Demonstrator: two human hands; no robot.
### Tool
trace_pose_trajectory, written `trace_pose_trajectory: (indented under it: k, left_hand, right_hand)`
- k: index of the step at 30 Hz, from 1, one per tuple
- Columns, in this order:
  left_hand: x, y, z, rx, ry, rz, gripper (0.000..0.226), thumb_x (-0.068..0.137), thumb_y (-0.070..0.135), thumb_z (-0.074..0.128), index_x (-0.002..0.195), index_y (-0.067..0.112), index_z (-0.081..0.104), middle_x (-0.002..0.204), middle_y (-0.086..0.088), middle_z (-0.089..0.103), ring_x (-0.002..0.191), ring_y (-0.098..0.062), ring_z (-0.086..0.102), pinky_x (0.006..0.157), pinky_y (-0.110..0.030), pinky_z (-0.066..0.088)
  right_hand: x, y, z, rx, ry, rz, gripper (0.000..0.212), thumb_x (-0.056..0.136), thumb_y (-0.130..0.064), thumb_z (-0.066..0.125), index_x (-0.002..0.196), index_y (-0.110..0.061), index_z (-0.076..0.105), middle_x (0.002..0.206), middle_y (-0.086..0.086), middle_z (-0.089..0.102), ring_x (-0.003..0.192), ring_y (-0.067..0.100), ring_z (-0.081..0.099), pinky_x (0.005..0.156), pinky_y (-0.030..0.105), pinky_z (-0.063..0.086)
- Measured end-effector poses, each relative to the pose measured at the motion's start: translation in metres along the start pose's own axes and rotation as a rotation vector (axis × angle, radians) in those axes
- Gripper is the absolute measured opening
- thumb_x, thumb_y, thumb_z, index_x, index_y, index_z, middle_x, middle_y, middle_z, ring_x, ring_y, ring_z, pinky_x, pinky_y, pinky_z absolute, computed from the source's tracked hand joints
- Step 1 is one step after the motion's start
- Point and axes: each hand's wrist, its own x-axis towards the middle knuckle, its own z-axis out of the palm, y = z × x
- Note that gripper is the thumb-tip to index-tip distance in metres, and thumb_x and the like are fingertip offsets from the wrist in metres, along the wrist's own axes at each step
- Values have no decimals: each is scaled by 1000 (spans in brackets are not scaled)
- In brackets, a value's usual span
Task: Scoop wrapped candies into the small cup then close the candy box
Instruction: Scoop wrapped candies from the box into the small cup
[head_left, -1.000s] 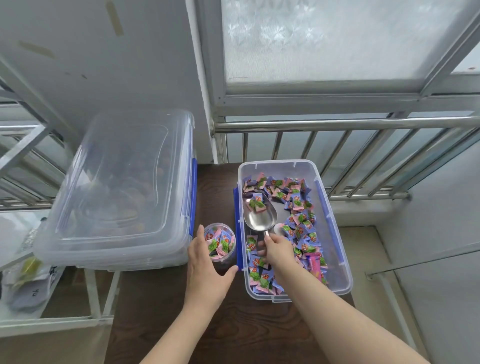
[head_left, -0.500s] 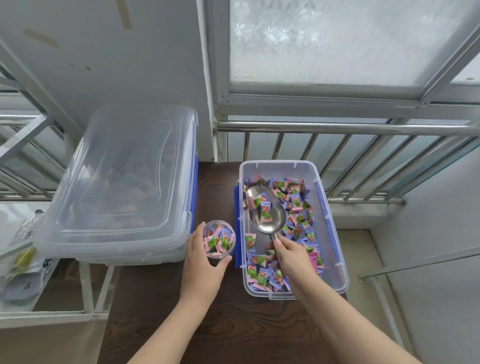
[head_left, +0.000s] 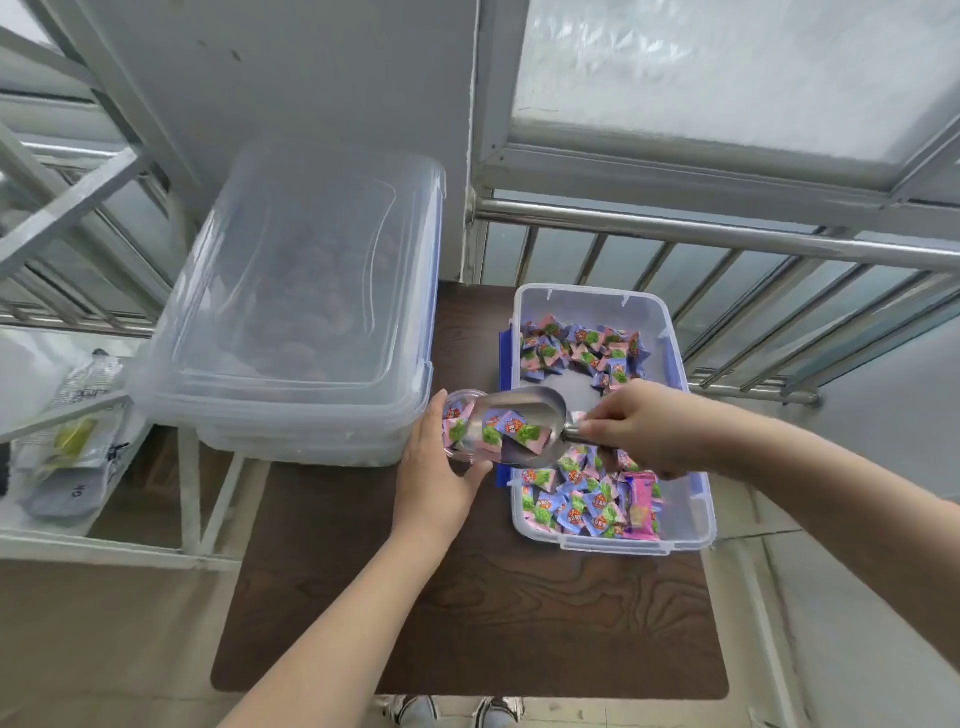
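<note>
A clear candy box (head_left: 680, 540) without a lid sits on the right of the dark wooden table (head_left: 467, 623), holding several blue and pink wrapped candies (head_left: 576, 501). My left hand (head_left: 434, 483) grips the small clear cup (head_left: 457, 428), tilted toward the box. My right hand (head_left: 644, 428) holds the handle of a metal scoop (head_left: 524, 423) sideways over the box's left wall. The scoop's mouth meets the cup and carries a few candies. The cup also has candies inside.
A large clear lidded container (head_left: 306, 322) with brown contents stands at the back left, close to the cup. A metal railing (head_left: 727, 239) and window run behind the box. A white rack with packets (head_left: 72, 441) lies left. My shoes (head_left: 452, 712) show below the table.
My right hand lifted the scoop out of the candy box and swung it left to the cup. My left hand raised and tilted the cup toward it. The view dipped downward.
</note>
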Motion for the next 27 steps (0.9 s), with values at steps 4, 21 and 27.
trace_pose_trajectory:
  k: [4,21,27]
  left_hand:
    - [-1,-2,2,16,22,-9,97,77,23,83,151,36,21,148,10,37,133,-10,42,103,-40,49]
    - [1,-9,2,50,25,15,99,75,28,84,149,40,20,148,11,37,136,-11,41,104,-42,48]
    - [-1,-4,0,39,14,-1,96,77,28,83,150,38,21,152,12,35,138,-11,39,106,-43,47]
  right_hand:
    - [7,-53,-20,-296,19,-3,49,97,-38,52,73,-2,73,59,8,68,36,18,42,32,17,36]
    - [-29,-79,-59,-517,95,-36,53,96,-39,55,58,-5,69,34,-4,44,25,15,35,33,14,34]
    - [-17,-53,-29,-359,126,-95,53,100,-39,49,63,-7,68,44,-4,54,29,10,38,30,13,32]
